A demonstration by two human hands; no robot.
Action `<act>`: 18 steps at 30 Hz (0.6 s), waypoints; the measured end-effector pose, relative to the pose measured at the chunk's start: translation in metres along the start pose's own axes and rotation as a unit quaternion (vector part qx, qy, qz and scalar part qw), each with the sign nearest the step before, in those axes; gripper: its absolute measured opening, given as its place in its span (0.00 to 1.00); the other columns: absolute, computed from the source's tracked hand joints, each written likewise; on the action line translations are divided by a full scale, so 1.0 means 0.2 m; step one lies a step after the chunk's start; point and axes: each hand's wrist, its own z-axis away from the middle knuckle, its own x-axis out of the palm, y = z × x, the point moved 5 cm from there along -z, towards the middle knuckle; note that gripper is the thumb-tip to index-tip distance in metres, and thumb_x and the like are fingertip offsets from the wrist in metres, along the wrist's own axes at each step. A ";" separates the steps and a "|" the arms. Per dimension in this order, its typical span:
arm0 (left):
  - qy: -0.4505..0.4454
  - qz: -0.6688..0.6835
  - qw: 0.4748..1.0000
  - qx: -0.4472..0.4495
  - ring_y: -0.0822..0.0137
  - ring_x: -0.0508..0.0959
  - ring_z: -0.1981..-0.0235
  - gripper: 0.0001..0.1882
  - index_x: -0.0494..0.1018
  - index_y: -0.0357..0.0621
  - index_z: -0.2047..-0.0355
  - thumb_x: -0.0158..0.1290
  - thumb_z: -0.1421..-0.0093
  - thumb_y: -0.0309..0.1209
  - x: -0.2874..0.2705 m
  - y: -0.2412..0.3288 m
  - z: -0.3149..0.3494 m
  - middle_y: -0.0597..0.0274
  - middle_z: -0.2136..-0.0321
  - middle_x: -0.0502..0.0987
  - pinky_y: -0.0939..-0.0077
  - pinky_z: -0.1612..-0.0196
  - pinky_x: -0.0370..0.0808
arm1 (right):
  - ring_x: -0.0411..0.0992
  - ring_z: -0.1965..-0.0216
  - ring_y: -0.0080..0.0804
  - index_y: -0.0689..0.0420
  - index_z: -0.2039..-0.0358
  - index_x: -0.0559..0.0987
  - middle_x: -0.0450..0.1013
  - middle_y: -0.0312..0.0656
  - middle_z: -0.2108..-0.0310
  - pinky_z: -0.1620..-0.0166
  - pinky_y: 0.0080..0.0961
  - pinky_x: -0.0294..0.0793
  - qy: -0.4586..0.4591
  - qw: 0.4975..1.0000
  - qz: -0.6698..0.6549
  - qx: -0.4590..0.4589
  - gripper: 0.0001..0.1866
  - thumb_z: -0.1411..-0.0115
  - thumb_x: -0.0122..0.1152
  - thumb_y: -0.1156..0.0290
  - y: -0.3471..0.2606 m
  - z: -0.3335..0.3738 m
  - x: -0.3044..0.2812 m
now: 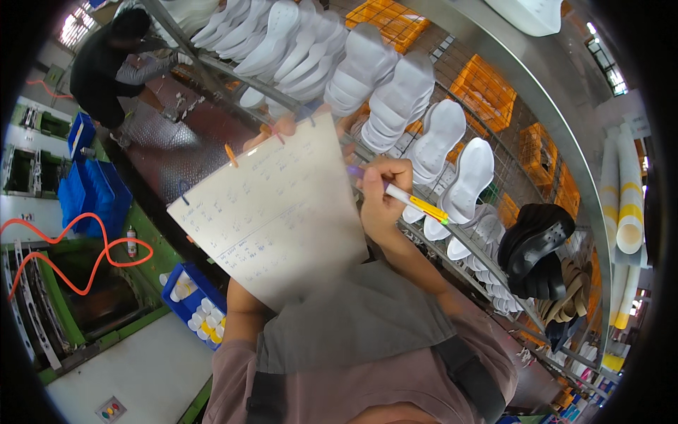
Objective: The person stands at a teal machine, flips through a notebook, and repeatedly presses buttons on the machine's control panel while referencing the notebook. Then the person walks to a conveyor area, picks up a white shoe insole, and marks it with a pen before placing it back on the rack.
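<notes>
An open notebook page (282, 205) with handwritten lines is tilted in front of my chest, and small coloured clips sit along its upper left edge. My left hand (281, 129) grips it from behind at the far edge; only some fingers show there, the rest being hidden by the paper. Beside the notebook's right edge, my right hand (387, 194) is closed round a white and yellow pen (424, 206). The pen's purple end points toward the page; whether it touches the paper I cannot tell.
A metal rack (544, 85) on the right carries stacked white clogs (438, 138) and black clogs (537, 244). Orange crates (484, 92) stand beyond. To the left are a green machine (131, 325), an orange hose (99, 275) and a blue bin (185, 290). Another person (106, 67) bends at the far left.
</notes>
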 end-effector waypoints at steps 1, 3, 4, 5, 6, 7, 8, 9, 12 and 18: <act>-0.011 -0.026 0.999 -0.018 0.36 0.55 0.29 0.17 0.75 0.57 0.52 0.55 0.36 0.48 0.01 0.02 0.00 0.49 0.33 0.63 0.31 0.30 0.56 | 0.73 0.70 0.25 0.60 0.59 0.71 0.75 0.41 0.69 0.54 0.28 0.75 0.030 0.998 0.019 0.045 0.06 0.32 0.59 0.74 0.03 0.03 -0.05; -0.025 -0.022 0.997 -0.067 0.42 0.55 0.28 0.19 0.75 0.59 0.47 0.56 0.37 0.46 0.01 0.07 -0.01 0.53 0.35 0.67 0.34 0.30 0.56 | 0.74 0.66 0.25 0.62 0.53 0.74 0.77 0.44 0.62 0.54 0.26 0.75 -0.042 0.988 0.100 0.112 0.12 0.28 0.55 0.66 0.07 0.06 -0.13; -0.023 -0.032 0.997 -0.061 0.42 0.54 0.27 0.21 0.75 0.60 0.45 0.56 0.37 0.46 0.00 0.07 0.00 0.53 0.36 0.68 0.35 0.29 0.56 | 0.74 0.65 0.25 0.62 0.53 0.75 0.78 0.43 0.61 0.55 0.25 0.75 -0.075 0.979 0.106 0.157 0.13 0.27 0.54 0.64 0.10 0.10 -0.16; -0.030 -0.029 0.998 -0.053 0.42 0.54 0.27 0.23 0.74 0.60 0.43 0.56 0.37 0.46 0.00 0.08 0.00 0.53 0.36 0.68 0.35 0.29 0.56 | 0.74 0.64 0.23 0.61 0.53 0.76 0.77 0.41 0.61 0.56 0.24 0.74 -0.118 0.968 0.102 0.199 0.14 0.28 0.55 0.63 0.13 0.15 -0.18; -0.038 -0.025 0.998 -0.045 0.42 0.54 0.27 0.25 0.73 0.60 0.40 0.57 0.37 0.45 0.00 0.10 -0.01 0.53 0.37 0.69 0.36 0.29 0.57 | 0.73 0.64 0.21 0.60 0.53 0.77 0.77 0.38 0.62 0.57 0.22 0.73 -0.152 0.949 0.096 0.259 0.14 0.28 0.56 0.61 0.17 0.20 -0.20; -0.055 -0.009 0.998 -0.035 0.42 0.55 0.28 0.27 0.73 0.60 0.39 0.57 0.38 0.45 0.00 0.09 -0.01 0.53 0.38 0.70 0.37 0.29 0.57 | 0.72 0.63 0.19 0.59 0.54 0.77 0.77 0.36 0.62 0.58 0.21 0.72 -0.205 0.932 0.104 0.280 0.15 0.28 0.57 0.59 0.18 0.25 -0.21; -0.070 -0.049 0.996 -0.030 0.42 0.56 0.28 0.25 0.73 0.60 0.40 0.57 0.37 0.46 0.01 0.10 -0.01 0.52 0.36 0.68 0.36 0.29 0.55 | 0.70 0.63 0.17 0.58 0.53 0.77 0.76 0.34 0.62 0.59 0.19 0.70 -0.258 0.911 0.103 0.306 0.17 0.29 0.58 0.56 0.19 0.31 -0.21; -0.078 -0.001 0.997 -0.019 0.42 0.57 0.28 0.24 0.73 0.59 0.41 0.56 0.36 0.47 0.01 0.09 -0.02 0.52 0.34 0.65 0.36 0.28 0.54 | 0.67 0.64 0.14 0.58 0.52 0.76 0.75 0.31 0.63 0.60 0.17 0.68 -0.309 0.886 0.101 0.330 0.19 0.29 0.60 0.53 0.20 0.36 -0.20; -0.059 0.061 0.996 0.005 0.46 0.60 0.28 0.18 0.76 0.59 0.48 0.51 0.32 0.50 0.00 0.05 -0.01 0.50 0.27 0.56 0.34 0.27 0.49 | 0.68 0.62 0.15 0.56 0.57 0.75 0.74 0.31 0.63 0.58 0.19 0.70 -0.277 0.875 0.053 0.393 0.19 0.33 0.66 0.54 0.20 0.42 -0.23; 0.005 0.233 0.972 -0.037 0.48 0.66 0.33 0.25 0.65 0.57 0.35 0.40 0.26 0.52 -0.25 -0.07 -0.01 0.49 0.33 0.63 0.45 0.29 0.60 | 0.67 0.64 0.15 0.56 0.59 0.75 0.72 0.29 0.65 0.59 0.19 0.69 -0.295 0.892 0.064 0.338 0.16 0.33 0.67 0.58 0.14 0.35 -0.18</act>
